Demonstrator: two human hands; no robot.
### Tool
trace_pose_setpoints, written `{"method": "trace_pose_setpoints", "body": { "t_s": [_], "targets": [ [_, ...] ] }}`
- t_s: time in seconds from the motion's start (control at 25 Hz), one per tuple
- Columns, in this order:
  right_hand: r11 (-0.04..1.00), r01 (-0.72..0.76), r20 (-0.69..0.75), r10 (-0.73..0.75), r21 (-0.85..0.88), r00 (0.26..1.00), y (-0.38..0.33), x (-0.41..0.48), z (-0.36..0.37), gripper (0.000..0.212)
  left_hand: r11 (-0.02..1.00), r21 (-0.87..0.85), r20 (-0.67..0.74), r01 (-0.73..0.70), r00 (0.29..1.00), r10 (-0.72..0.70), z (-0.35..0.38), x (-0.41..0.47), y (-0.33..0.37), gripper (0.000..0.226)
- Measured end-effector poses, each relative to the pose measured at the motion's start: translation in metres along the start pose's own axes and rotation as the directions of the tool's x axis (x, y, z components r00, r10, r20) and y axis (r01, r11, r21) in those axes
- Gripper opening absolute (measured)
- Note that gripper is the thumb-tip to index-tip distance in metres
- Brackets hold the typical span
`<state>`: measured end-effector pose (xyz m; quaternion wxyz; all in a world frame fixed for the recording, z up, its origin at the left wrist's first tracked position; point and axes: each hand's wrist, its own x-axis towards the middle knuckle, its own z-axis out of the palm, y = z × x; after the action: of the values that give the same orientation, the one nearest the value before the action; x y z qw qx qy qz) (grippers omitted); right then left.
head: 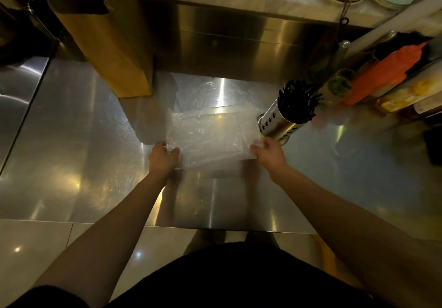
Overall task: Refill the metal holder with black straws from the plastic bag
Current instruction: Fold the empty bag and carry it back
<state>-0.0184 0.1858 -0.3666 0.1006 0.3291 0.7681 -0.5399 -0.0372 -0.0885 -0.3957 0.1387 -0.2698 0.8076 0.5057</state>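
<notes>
Silver, black and clear on a steel counter

Black straws fill a shiny silver metal holder dotted with punched holes; the plastic bag is clear and whitish; an orange bottle stands beyond on the silver counter.

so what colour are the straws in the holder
Black; the straws stand in the holder, clearest in the head view.

We see dim, warm light; glare streaks the steel counter; its right edge blurs; corners bend.

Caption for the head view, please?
Clear plastic bag gripped by left hand and right hand beside metal holder of black straws.
</notes>
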Motion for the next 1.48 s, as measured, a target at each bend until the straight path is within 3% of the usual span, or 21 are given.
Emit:
{"method": "trace_pose_setpoints", "body": {
  "t_s": [0.12, 0.28, 0.44, 0.52, 0.6, 0.68, 0.84, 0.96, 1.04, 1.16, 1.24, 1.36, 1.48],
  "targets": [
    [0.994, 0.083, 0.04, -0.085, 0.064, 0.996, -0.02, -0.011, -0.008, 0.011, 0.994, -0.103, 0.032, 0.041, 0.999, -0.038, -0.002, -0.001, 0.004, 0.033],
    [0.956, 0.293, 0.166, -0.294, 0.031, 0.941, -0.043, -0.034, -0.024, 0.009, 0.966, -0.226, 0.022, 0.122, 0.992, -0.12, 0.0, -0.018, 0.013, 0.052],
    [0.864, 0.504, 0.298, -0.477, -0.014, 0.827, -0.07, -0.053, -0.049, 0.006, 0.975, -0.214, 0.075, -0.062, 0.994, 0.079, -0.001, -0.036, 0.043, 0.091],
    [0.823, 0.568, 0.352, -0.524, -0.024, 0.775, -0.091, -0.058, -0.069, 0.006, 0.981, -0.114, 0.067, -0.157, 0.984, 0.165, 0.0, -0.05, 0.071, 0.107],
    [0.782, 0.623, 0.402, -0.562, -0.027, 0.723, -0.113, -0.06, -0.094, 0.009, 0.941, 0.006, 0.061, -0.339, 0.939, 0.338, 0.004, -0.064, 0.099, 0.111],
    [0.739, 0.672, 0.437, -0.594, -0.034, 0.675, -0.132, -0.06, -0.12, 0.013, 0.88, 0.014, 0.087, -0.476, 0.877, 0.473, 0.007, -0.076, 0.127, 0.106],
    [0.689, 0.719, 0.312, -0.705, 0.09, 0.637, -0.16, -0.051, -0.17, 0.018, 0.834, -0.229, 0.189, -0.503, 0.817, 0.545, 0.017, -0.104, 0.163, 0.063],
    [0.727, 0.603, 0.13, -0.667, 0.328, 0.734, -0.171, -0.039, -0.189, 0.028, 0.805, -0.352, 0.2, -0.478, 0.801, 0.564, 0.029, -0.13, 0.179, 0.025],
    [0.727, 0.457, 0.106, -0.582, 0.512, 0.806, -0.171, -0.037, -0.192, 0.038, 0.78, -0.411, 0.174, -0.471, 0.8, 0.575, 0.034, -0.144, 0.187, 0.012],
    [0.838, 0.363, 0.313, -0.502, 0.409, 0.807, -0.153, -0.046, -0.192, 0.039, 0.73, -0.508, 0.121, -0.457, 0.801, 0.586, 0.034, -0.154, 0.196, 0.002],
    [0.89, 0.383, 0.466, -0.455, 0.246, 0.759, -0.138, -0.053, -0.192, 0.037, 0.698, -0.54, 0.106, -0.471, 0.784, 0.612, 0.029, -0.154, 0.203, 0.014],
    [0.874, 0.395, 0.43, -0.483, 0.282, 0.762, -0.139, -0.059, -0.191, 0.023, 0.712, -0.52, 0.177, -0.472, 0.756, 0.63, 0.018, -0.148, 0.212, 0.007],
    [0.848, 0.41, 0.386, -0.52, 0.335, 0.762, -0.154, -0.061, -0.188, 0.02, 0.782, -0.385, 0.331, -0.49, 0.718, 0.613, -0.005, -0.139, 0.215, 0.02]
  ]
}}
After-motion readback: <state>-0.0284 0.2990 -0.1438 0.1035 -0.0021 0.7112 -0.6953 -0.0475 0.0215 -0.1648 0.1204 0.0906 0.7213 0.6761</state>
